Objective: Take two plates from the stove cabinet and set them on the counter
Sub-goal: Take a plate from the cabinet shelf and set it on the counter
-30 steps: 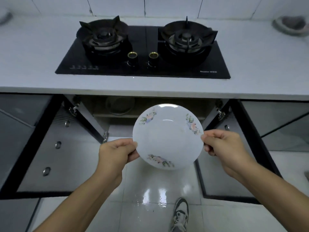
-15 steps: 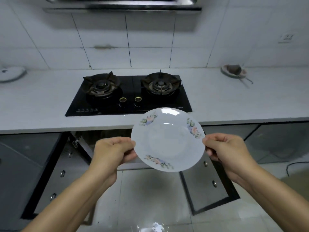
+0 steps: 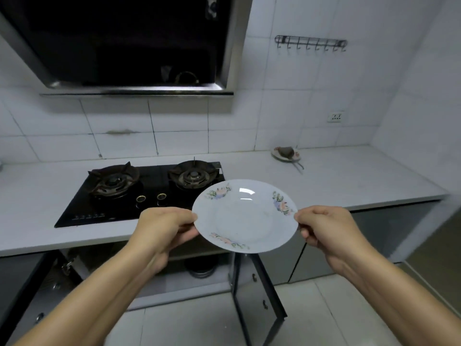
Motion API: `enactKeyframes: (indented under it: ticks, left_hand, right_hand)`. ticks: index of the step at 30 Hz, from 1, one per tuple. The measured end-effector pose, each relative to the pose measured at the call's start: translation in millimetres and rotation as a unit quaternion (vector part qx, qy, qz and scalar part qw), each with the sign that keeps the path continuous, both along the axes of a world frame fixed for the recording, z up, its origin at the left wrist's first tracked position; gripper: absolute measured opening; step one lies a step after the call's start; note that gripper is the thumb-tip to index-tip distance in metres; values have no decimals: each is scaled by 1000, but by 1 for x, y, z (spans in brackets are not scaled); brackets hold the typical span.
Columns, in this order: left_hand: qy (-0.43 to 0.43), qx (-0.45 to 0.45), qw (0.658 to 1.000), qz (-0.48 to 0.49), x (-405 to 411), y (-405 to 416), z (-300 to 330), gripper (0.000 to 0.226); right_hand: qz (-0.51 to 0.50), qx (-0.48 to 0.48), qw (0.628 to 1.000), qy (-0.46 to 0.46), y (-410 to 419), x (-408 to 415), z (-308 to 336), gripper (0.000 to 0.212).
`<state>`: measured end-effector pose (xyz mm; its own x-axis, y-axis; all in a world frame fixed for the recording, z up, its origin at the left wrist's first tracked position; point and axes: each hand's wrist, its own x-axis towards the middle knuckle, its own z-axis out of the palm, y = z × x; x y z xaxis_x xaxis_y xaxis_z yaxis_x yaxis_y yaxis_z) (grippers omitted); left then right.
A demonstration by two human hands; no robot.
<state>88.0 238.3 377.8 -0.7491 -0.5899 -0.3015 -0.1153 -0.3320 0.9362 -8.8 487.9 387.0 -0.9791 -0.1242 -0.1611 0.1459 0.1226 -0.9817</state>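
Plate (image 3: 245,218) carried from the stove cabinet (image 3: 202,268), held in the air by both hands.

Its rim is pinched at 9 o'clock by the left hand (image 3: 163,227) and at 3 o'clock by the right hand (image 3: 326,227); a level set-down is called for on the bare counter (image 3: 349,181) at 1 o'clock.

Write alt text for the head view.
Both hands, left and right, hold a floral plate by its rim above the counter edge, beside a two-burner stove. Below, the cabinet door stands open.
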Motion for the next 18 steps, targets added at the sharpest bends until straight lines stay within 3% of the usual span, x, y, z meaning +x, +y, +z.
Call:
enactKeyframes:
  ticks: [9,18]
  left_hand:
    - [3,-28,998,-53,-33,83,39,5]
    - [-2,-22,996,-84,-76,164,22,6]
  right_hand:
    - [-55,-8,998,26,88,-10,30,15]
    - [-91,-3,996,14,171,-32,20,13]
